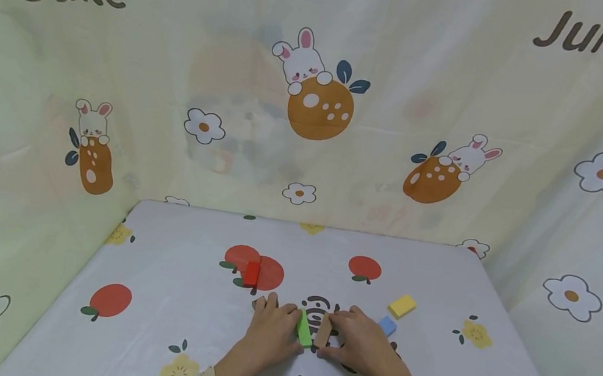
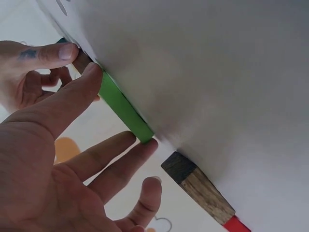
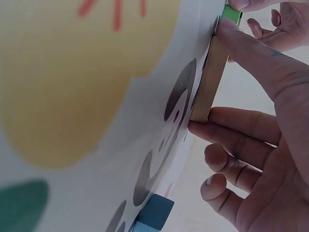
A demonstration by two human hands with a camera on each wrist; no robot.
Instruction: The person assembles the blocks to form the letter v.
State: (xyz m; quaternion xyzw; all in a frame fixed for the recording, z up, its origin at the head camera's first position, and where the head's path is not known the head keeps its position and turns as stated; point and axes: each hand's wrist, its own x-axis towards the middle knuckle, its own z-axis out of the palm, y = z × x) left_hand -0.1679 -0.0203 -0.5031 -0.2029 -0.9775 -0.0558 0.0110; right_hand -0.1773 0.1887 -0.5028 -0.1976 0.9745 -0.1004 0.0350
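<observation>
The left hand (image 1: 272, 331) pinches the green block (image 1: 305, 330); the right hand (image 1: 363, 343), the tan block (image 1: 323, 332). These 2 seem light, rigid, best pinched end-to-end.

Bunny-print curtains (image 1: 251, 91) around a table (image 1: 172, 266) suggest a cloth-walled booth (image 1: 595, 231)

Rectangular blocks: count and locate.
6: green block in left hand, brown block beside, red block beyond; tan block in right hand, blue block beside, yellow block beyond; others possibly hidden.

Soft light fills the head view; the wrist views are dimmer, a nearby yellow print (image 3: 72, 96) blurred.
</observation>
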